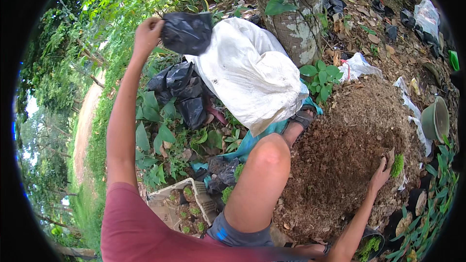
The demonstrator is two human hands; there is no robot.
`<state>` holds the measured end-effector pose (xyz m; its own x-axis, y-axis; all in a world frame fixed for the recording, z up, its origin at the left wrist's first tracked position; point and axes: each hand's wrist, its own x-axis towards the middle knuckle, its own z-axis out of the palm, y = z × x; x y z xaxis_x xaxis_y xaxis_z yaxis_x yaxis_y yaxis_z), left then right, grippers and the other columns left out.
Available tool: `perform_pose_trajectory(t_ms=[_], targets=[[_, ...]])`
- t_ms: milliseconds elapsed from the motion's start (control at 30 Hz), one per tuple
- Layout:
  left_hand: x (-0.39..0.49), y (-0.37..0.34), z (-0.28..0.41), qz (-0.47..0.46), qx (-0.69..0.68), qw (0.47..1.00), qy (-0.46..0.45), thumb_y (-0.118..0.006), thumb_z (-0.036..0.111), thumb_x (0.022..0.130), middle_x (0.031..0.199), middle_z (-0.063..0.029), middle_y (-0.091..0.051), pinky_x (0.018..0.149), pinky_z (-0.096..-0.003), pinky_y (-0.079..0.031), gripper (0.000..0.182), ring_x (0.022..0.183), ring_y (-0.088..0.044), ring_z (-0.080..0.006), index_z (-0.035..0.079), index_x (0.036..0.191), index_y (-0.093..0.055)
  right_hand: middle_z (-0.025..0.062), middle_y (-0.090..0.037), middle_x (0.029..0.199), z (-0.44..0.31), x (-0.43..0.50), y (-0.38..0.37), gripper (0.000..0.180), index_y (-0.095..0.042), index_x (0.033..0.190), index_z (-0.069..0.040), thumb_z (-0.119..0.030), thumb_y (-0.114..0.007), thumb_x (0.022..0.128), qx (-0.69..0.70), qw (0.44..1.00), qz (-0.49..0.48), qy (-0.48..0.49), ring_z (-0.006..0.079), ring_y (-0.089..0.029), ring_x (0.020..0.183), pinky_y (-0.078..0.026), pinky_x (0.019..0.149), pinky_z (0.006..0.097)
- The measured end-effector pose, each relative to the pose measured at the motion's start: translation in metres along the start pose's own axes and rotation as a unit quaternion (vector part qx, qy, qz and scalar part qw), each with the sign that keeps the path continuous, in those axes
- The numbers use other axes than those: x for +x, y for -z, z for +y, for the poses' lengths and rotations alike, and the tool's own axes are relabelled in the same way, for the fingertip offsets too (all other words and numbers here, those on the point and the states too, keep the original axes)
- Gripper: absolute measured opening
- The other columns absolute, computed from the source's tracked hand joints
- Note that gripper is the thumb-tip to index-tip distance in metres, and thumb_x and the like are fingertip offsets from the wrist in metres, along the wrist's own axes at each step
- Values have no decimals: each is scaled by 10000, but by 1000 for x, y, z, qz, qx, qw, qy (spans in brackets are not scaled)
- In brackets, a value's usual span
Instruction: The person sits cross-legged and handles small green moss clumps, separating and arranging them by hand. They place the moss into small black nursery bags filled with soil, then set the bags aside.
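Note:
My left hand [148, 35], raised at the upper left, pinches the edge of a black plastic bag [186, 32]. That bag hangs beside a large white woven sack [251, 76]. At the right, my right hand [382, 173] holds a small clump with a brown base and bright green moss-like growth [398, 165], over the far side of a heap of brown soil [338, 153]. Its fingertips are partly hidden by the brown base. A cream plastic crate [202, 193] with several small green-topped clumps stands by my bent knee.
A tree trunk [295, 18] rises behind the sack. Crumpled black plastic [182, 87] lies left of it. A green pot [435, 120] sits tilted at the right. Near my right forearm stands a black pot [372, 243] with green growth, beside more soil-filled black bags [404, 223].

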<state>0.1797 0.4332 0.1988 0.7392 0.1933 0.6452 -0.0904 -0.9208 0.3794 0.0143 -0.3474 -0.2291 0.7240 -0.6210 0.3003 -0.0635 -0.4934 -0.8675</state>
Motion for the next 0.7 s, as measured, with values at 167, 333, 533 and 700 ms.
perform_pose_trajectory(t_ms=[167,333,533,700], targets=[[13,6,-96,26,236,963,125,-725,316,930,993,-162,-784,772,-352,-570,353,847,-744,-208,13,1103,-774,130,-489,1578,-4,0,2,539,-473,1568,-132,-393,-498,1097,-10,1000,-17,-3,329,-460,1444,-380,1185,475],[-43,-80,17,-139,-24,989,51,-724,289,951,971,-132,-783,790,-314,-553,324,904,-729,-157,28,1139,-756,161,-573,1508,-21,0,12,499,-552,1485,-45,-288,-589,1051,24,999,-28,10,304,-532,1392,-385,1166,392],[-170,-210,282,-437,-231,831,-256,-732,206,963,996,-97,-746,783,-316,-550,279,895,-694,-154,-7,1143,-714,103,-623,1462,-33,-3,22,459,-634,1430,-163,-309,-664,995,-34,998,-18,53,301,-510,1410,-341,1204,421],[-299,-325,412,-560,-161,702,-410,-833,384,844,1340,-261,-618,1085,-459,-484,739,1259,-608,-387,-46,1382,-564,78,-606,1473,-50,-7,26,544,-587,1486,-271,-372,-684,960,-128,986,-68,84,357,-460,1426,-276,1234,503]])
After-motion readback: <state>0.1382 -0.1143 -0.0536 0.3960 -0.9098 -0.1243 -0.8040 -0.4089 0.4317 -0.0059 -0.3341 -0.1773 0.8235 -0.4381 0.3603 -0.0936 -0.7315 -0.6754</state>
